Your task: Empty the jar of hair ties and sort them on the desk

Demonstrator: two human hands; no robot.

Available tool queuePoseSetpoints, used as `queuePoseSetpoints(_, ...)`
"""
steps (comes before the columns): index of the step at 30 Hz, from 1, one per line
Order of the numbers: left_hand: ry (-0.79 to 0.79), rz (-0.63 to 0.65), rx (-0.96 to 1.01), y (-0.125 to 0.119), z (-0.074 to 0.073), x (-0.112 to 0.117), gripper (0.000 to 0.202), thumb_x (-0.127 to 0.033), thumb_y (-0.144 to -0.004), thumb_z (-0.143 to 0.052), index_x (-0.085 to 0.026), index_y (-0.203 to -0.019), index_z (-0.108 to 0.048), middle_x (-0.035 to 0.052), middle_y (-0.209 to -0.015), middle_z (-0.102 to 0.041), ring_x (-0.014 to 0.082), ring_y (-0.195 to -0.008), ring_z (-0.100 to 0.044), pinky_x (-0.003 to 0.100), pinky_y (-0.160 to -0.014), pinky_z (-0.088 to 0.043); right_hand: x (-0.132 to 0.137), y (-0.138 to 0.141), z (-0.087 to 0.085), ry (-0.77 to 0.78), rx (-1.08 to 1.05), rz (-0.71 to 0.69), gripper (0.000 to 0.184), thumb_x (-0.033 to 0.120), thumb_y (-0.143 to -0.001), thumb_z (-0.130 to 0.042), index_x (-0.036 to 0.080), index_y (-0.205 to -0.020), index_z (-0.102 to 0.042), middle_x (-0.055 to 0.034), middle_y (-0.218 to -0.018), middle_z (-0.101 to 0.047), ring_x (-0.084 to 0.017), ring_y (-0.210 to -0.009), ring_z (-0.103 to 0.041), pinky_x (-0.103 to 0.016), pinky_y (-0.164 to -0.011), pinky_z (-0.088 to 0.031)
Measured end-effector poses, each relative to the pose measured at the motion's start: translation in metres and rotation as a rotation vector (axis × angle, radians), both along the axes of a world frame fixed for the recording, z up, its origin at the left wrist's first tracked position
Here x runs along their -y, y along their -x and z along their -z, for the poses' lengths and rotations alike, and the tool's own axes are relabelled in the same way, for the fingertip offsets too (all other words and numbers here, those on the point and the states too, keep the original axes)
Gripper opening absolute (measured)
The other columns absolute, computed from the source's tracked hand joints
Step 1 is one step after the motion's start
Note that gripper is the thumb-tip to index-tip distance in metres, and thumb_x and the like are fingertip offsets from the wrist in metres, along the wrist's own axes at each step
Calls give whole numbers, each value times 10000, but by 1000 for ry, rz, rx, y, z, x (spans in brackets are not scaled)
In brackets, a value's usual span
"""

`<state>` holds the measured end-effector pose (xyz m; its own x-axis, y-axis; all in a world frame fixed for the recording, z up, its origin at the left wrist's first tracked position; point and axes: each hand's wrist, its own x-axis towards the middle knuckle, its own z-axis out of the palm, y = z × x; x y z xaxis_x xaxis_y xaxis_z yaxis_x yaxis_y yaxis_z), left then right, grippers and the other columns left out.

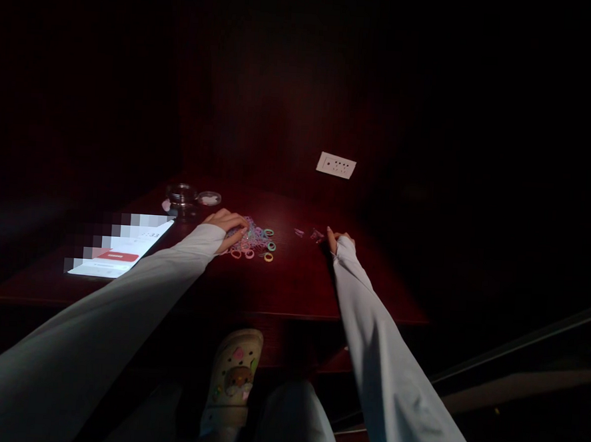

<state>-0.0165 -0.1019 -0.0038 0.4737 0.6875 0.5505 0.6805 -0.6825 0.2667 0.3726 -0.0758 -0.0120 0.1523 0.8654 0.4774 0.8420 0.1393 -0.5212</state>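
Observation:
My left hand (229,225) lies palm down with curved fingers over the left side of a heap of small, thin hair ties (258,237) in pink, purple and green. Thicker ring-shaped hair ties (268,257) in yellow, pink and green lie at the heap's edge. My right hand (341,242) rests on its side on the table to the right, fingers apart as far as they show. Just left of it is a small cluster of dark pinkish hair ties (317,236), and a few pale ones (299,232) lie between it and the heap.
A clear round jar (181,194) stands at the back left of the dark red table (291,294), its lid (209,198) beside it. A lit phone (128,251) lies by my left forearm. A white wall socket (335,165) is behind. Below the table edge is a decorated clog (233,377).

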Motion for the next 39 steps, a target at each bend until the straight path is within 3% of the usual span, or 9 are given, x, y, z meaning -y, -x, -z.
queuePoseSetpoints(3,1,8,-2,0,0,1,305,-397,-1028,-429,-256,-1115,-685,41,-1246,-736,262,-1096,-571,429,-962,-433,2,3,-4,4,-25,127,647,700,-959,-429,248,-601,-722,-99,-704,-690,-294,-939,-601,-419,-917,-427)
queuePoseSetpoints(7,-3,-5,1,-2,-2,2,300,-399,-1025,-444,-250,-1117,-688,49,-1238,-737,263,-1098,-574,426,-964,-430,4,23,-5,3,-6,-10,680,676,-1004,-332,252,-680,-754,-73,-832,-708,-262,-982,-551,-404,-955,-399)
queuePoseSetpoints(12,-1,-3,-4,-3,-3,3,303,-413,-1028,-441,-259,-1110,-689,40,-1233,-739,255,-1085,-571,422,-973,-435,-5,45,-1,104,68,-113,562,614,-1000,-444,277,-710,-788,-67,-951,-701,-268,-1010,-508,-417,-955,-369)
queuePoseSetpoints(15,-7,2,-8,-2,-1,1,312,-421,-1031,-435,-261,-1116,-689,40,-1242,-735,254,-1084,-567,418,-975,-437,-8,45,-1,87,65,-93,532,596,-1005,-453,282,-765,-808,-78,-945,-690,-276,-1007,-496,-416,-933,-373)
queuePoseSetpoints(21,-9,26,-13,0,3,-5,336,-436,-1037,-424,-248,-1125,-688,45,-1241,-734,252,-1082,-560,412,-981,-435,-5,46,-4,98,14,17,652,621,-1052,-284,276,-920,-822,-63,-1004,-693,-248,-1015,-489,-407,-980,-383)
queuePoseSetpoints(27,-8,43,11,0,6,-9,341,-447,-1031,-430,-247,-1094,-699,44,-1218,-742,257,-1080,-565,419,-995,-437,1,53,-9,182,181,-11,587,576,-1058,-346,290,-897,-833,-66,-1105,-700,-273,-1089,-494,-393,-980,-378)
queuePoseSetpoints(30,-9,41,20,0,6,-9,334,-443,-1027,-439,-250,-1088,-705,43,-1209,-745,257,-1078,-572,421,-993,-439,5,55,-11,166,138,-44,566,558,-1066,-338,328,-939,-839,-46,-1083,-700,-262,-1082,-482,-391,-1008,-356)
queuePoseSetpoints(34,-18,37,11,0,4,-6,328,-429,-1029,-440,-243,-1099,-699,49,-1221,-741,255,-1071,-570,423,-986,-439,5,56,-14,173,56,16,576,499,-1084,-314,314,-942,-841,-34,-1111,-703,-250,-1071,-478,-385,-1003,-359)
queuePoseSetpoints(39,-13,30,4,-1,3,-3,325,-425,-1036,-433,-245,-1103,-695,43,-1226,-742,254,-1076,-563,417,-975,-438,6,57,-16,228,105,-2,492,475,-1074,-388,337,-959,-846,-39,-1117,-699,-258,-1100,-479,-390,-1010,-356)
